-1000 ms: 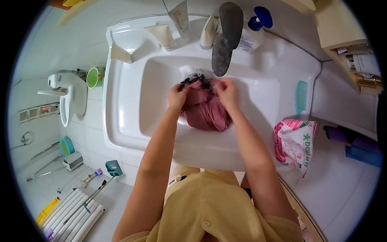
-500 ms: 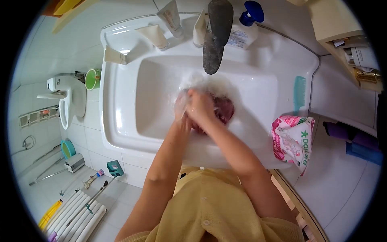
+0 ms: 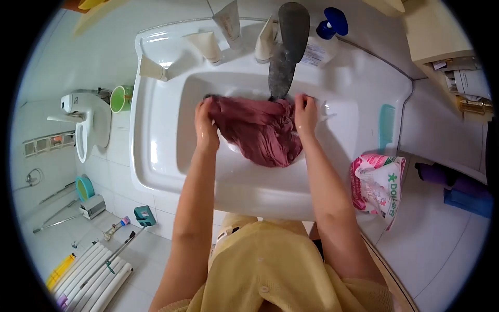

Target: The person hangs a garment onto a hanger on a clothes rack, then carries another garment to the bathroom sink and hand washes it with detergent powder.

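Observation:
A wet, wrinkled mauve cloth (image 3: 260, 132), perhaps a garment, hangs spread between my two hands over the basin. My left hand (image 3: 207, 127) is closed on its upper left corner. Gripping the upper right edge is my right hand (image 3: 305, 115), with the fingers curled at the top. Directly above the cloth's top edge is the dark grey faucet (image 3: 285, 57), its spout end close to the fabric. The white sink (image 3: 156, 130) surrounds both hands. The basin floor under the cloth is mostly hidden.
Several tubes, including a white tube (image 3: 204, 46), and a pump bottle (image 3: 318, 51) line the sink's back ledge. On the right rim lies a teal comb (image 3: 385, 125), near a pink-and-white packet (image 3: 375, 184). A green bucket (image 3: 121, 99) and a toilet (image 3: 93, 122) are at left.
My hands were together, bunching the cloth in splashing water below the faucet. They have moved apart, stretching the cloth open between them, and the white splash has gone from view.

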### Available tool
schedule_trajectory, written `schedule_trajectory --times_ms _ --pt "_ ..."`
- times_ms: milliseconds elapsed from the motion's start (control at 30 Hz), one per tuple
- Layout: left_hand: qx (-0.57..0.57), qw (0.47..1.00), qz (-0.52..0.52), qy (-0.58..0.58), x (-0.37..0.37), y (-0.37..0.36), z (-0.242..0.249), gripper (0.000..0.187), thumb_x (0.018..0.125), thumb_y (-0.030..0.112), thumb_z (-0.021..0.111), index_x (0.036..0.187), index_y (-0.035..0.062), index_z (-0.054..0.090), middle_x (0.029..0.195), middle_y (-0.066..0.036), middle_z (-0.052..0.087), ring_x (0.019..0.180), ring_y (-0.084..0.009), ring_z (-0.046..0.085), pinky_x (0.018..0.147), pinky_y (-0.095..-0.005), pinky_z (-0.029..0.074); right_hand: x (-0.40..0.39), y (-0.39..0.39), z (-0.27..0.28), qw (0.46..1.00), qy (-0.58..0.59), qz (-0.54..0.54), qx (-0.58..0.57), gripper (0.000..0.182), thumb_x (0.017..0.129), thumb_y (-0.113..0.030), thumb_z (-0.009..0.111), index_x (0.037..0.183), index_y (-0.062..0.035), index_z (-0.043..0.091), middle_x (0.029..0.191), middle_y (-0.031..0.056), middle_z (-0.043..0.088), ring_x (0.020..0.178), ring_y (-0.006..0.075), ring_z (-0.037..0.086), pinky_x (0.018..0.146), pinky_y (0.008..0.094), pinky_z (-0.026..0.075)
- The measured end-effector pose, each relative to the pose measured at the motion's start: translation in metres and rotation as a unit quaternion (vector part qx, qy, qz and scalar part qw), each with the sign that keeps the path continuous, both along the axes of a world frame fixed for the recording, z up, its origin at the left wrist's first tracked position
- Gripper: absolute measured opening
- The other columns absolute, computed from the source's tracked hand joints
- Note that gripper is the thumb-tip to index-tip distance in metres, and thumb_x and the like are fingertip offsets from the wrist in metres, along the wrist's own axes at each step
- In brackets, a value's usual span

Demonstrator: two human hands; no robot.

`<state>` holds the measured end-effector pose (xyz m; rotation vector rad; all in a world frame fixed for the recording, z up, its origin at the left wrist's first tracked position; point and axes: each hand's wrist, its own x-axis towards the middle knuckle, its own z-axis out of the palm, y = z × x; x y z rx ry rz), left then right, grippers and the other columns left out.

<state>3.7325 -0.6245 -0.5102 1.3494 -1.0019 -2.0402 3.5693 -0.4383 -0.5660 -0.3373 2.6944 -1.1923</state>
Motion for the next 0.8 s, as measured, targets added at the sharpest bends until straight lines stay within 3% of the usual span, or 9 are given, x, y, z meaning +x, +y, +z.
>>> schedule_trajectory --times_ms 67,133,267,333,400,533,567,600,800 --pt "-0.224 0.95 -0.163 -0.145 -0.006 0.008 -0.042 0.056 0.083 0.019 0.065 0.135 0.0087 0.048 0.096 -0.01 0.064 0.089 -0.0234 0.061 0.082 -0.0351 0.049 0.036 0.007 -0.008 0.989 0.124 0.076 0.031 0.04 0.09 -0.035 0.06 0.108 -0.0002 0.053 0.091 0.0203 0.066 0.089 0.0384 0.064 0.078 0.0508 0.048" --pt "-0.268 0.874 -0.334 -0.23 -0.014 0.019 -0.052 0.055 0.079 0.011 0.068 0.132 0.0086 0.053 0.105 -0.008 0.064 0.1 -0.0208 0.058 0.089 -0.0346 0.046 0.045 -0.004 0.0 0.945 -0.122 0.258 0.158 0.034 0.083 -0.025 0.068 0.11 -0.0085 0.055 0.108 0.0164 0.065 0.1 0.0367 0.062 0.083 0.0482 0.048" --pt "-0.24 0.935 -0.186 -0.184 -0.005 0.012 -0.078 0.039 0.081 0.01 0.069 0.118 0.0002 0.061 0.098 -0.011 0.066 0.091 -0.0177 0.062 0.083 -0.0297 0.049 0.003 -0.001 -0.012 0.998 0.025 0.055 0.036 0.035 0.066 -0.019 0.077 0.095 -0.0072 0.061 0.099 0.0127 0.059 0.097 0.0342 0.055 0.084 0.0444 0.047" --pt "-0.011 0.995 -0.099 -0.004 -0.007 0.017 -0.076 0.044 0.084 0.032 0.069 0.117 0.0037 0.062 0.1 -0.01 0.066 0.09 -0.0207 0.063 0.083 -0.0337 0.051 0.016 -0.011 -0.027 0.989 0.073 0.015 -0.127 0.051 0.064 -0.016 0.08 0.108 -0.0049 0.057 0.109 0.0153 0.056 0.103 0.0327 0.053 0.09 0.0407 0.044" --pt "0.31 0.945 -0.048 0.097 -0.013 0.018 -0.085 0.048 0.084 0.046 0.066 0.114 0.0081 0.065 0.103 -0.01 0.067 0.095 -0.0253 0.063 0.083 -0.0348 0.051 0.057 -0.033 0.002 0.899 -0.274 0.046 -0.338 0.08 0.065 -0.022 0.082 0.132 -0.0019 0.044 0.128 0.0163 0.05 0.119 0.0283 0.048 0.102 0.0367 0.038" --pt "0.294 0.935 -0.122 0.156 -0.015 0.046 -0.007 0.048 0.086 0.049 0.062 0.117 0.0125 0.061 0.099 -0.007 0.062 0.094 -0.0234 0.059 0.084 -0.0371 0.05 0.127 -0.035 0.06 0.905 -0.232 0.25 -0.255 0.073 0.073 -0.019 0.077 0.138 -0.0079 0.044 0.135 0.0162 0.048 0.122 0.0296 0.051 0.1 0.0375 0.043" --pt "-0.029 0.985 -0.036 0.167 -0.002 0.075 -0.047 0.033 0.094 0.039 0.055 0.112 0.0121 0.061 0.097 -0.007 0.061 0.09 -0.0229 0.059 0.08 -0.0389 0.051 0.131 -0.033 0.087 0.928 -0.2 0.281 -0.141 0.064 0.075 -0.021 0.075 0.132 -0.0099 0.049 0.128 0.0168 0.052 0.114 0.0334 0.055 0.095 0.0398 0.046" --pt "0.226 0.951 0.002 0.209 -0.001 0.076 -0.019 0.028 0.099 0.029 0.046 0.112 0.0096 0.06 0.101 -0.008 0.062 0.093 -0.0224 0.06 0.078 -0.0389 0.052 0.131 -0.033 0.114 0.935 -0.168 0.311 -0.026 0.056 0.076 -0.024 0.073 0.127 -0.0119 0.054 0.122 0.0175 0.056 0.106 0.0371 0.059 0.09 0.042 0.048" --pt "0.238 0.971 -0.016 -0.01 -0.018 0.086 -0.012 0.041 0.098 0.038 0.036 0.114 0.0071 0.058 0.106 -0.009 0.063 0.1 -0.0263 0.059 0.086 -0.0387 0.049 0.077 -0.054 0.06 0.978 -0.005 0.198 0.063 0.027 0.089 -0.033 0.056 0.091 -0.0079 0.064 0.097 0.0132 0.058 0.084 0.0356 0.061 0.074 0.0457 0.051"
